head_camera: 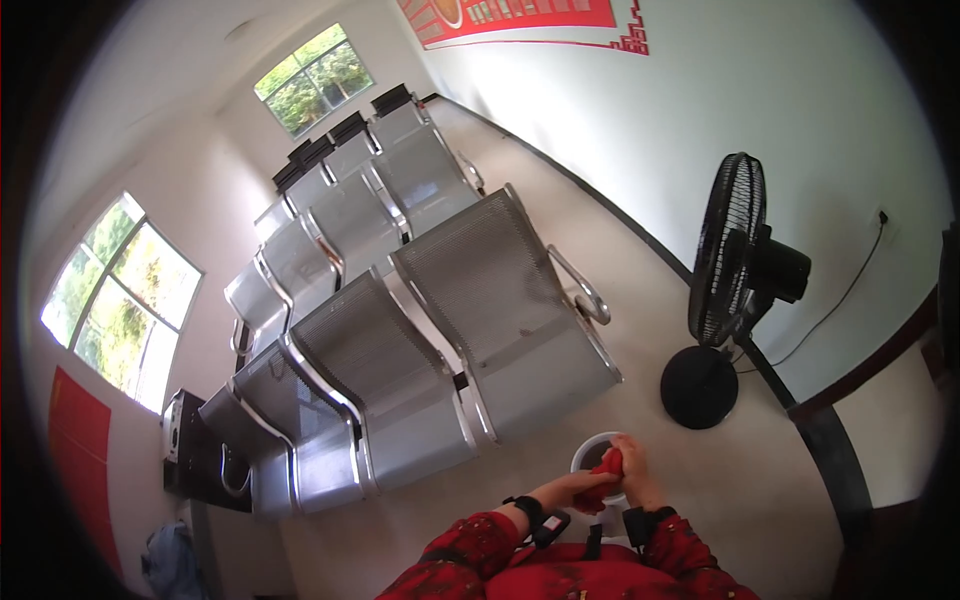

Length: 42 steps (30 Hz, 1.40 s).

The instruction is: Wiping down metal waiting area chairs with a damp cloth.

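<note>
Both my hands meet in front of my body around a bunched red cloth. My left hand grips its lower left side. On the cloth's upper right, my right hand has its fingers wrapped over it. Directly below the hands is a white bucket with a dark inside; the hands and cloth hide part of its rim. Whether the bucket holds water cannot be told. Dark straps with small devices are on both my wrists.
Rows of metal waiting-room seats fill the room ahead and to the left. A black pedestal fan stands right of the bucket, its cord running to a wall socket. A black speaker-like box and a blue cloth are at far left.
</note>
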{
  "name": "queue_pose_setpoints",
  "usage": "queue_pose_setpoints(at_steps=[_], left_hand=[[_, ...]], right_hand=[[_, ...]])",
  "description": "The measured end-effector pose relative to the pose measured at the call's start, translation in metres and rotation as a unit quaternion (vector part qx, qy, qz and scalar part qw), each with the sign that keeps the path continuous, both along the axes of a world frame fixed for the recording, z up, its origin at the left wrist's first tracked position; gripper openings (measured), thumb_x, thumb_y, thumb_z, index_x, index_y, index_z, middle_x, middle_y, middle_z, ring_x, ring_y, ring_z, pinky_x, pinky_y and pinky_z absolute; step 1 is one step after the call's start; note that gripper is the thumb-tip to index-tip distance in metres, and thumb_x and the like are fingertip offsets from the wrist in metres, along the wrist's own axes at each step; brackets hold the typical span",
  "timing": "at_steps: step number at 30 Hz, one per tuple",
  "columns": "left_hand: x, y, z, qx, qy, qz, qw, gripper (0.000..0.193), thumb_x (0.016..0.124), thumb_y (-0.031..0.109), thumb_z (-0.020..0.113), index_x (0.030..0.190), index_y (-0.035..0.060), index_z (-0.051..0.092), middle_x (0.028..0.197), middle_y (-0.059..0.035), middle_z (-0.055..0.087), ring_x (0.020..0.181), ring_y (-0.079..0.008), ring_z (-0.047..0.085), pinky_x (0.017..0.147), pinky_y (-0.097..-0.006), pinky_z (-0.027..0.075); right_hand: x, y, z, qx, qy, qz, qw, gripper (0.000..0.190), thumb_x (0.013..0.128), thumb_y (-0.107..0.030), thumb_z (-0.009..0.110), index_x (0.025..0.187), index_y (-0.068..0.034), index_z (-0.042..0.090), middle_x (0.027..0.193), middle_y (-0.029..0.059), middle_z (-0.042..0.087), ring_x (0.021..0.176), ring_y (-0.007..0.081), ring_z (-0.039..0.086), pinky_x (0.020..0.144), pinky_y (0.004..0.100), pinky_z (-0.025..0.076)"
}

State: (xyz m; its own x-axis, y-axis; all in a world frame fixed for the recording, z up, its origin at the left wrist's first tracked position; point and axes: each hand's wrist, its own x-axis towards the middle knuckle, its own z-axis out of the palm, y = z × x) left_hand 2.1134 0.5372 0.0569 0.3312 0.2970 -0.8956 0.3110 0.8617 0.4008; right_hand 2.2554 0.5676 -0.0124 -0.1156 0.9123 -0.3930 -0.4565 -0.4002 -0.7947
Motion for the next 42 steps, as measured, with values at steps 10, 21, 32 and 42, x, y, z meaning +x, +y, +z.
queue_pose_setpoints(at_steps=[10, 21, 32, 42], left_hand=[[-0.001, -0.002, 0.032, -0.009, -0.137, 0.09, 0.986, 0.035, 0.083, 0.039, 0.067, 0.099, 0.0086, 0.059, 0.084, -0.0037, 0.063, 0.063, -0.0128, 0.056, 0.05, -0.0242, 0.045], [0.04, 0.005, 0.013, 0.337, 0.294, -0.287, 0.847, 0.045, 0.073, 0.046, 0.062, 0.085, 0.0037, 0.069, 0.085, -0.0205, 0.067, 0.083, -0.0324, 0.067, 0.071, -0.0427, 0.052], [0.037, -0.008, -0.023, 0.325, 0.309, -0.3, 0.842, 0.04, 0.077, 0.043, 0.059, 0.09, 0.0059, 0.069, 0.088, -0.0191, 0.067, 0.088, -0.0355, 0.065, 0.078, -0.0436, 0.051], [0.039, -0.018, -0.016, 0.428, 0.286, -0.265, 0.815, 0.042, 0.075, 0.042, 0.062, 0.092, 0.0043, 0.065, 0.085, -0.0194, 0.067, 0.083, -0.0349, 0.066, 0.074, -0.0441, 0.052]], right_hand=[[0.024, 0.011, 0.068, 0.021, 0.118, 0.231, 0.966, 0.023, 0.091, -0.021, 0.052, 0.097, 0.0, 0.06, 0.088, 0.0086, 0.065, 0.082, 0.0165, 0.061, 0.073, 0.029, 0.05], [0.007, 0.002, 0.012, 0.027, -0.033, 0.03, 0.999, 0.008, 0.082, -0.008, 0.059, 0.087, -0.001, 0.058, 0.066, 0.0037, 0.057, 0.058, 0.0114, 0.054, 0.055, 0.0228, 0.042], [0.0, -0.011, -0.012, -0.028, -0.031, -0.039, 0.998, 0.005, 0.079, -0.002, 0.055, 0.08, -0.001, 0.06, 0.062, 0.0042, 0.056, 0.052, 0.013, 0.054, 0.05, 0.0248, 0.044], [0.012, -0.017, -0.002, -0.014, -0.06, -0.023, 0.998, 0.007, 0.082, -0.008, 0.056, 0.081, -0.003, 0.06, 0.063, 0.0038, 0.057, 0.055, 0.0124, 0.055, 0.054, 0.0244, 0.045]])
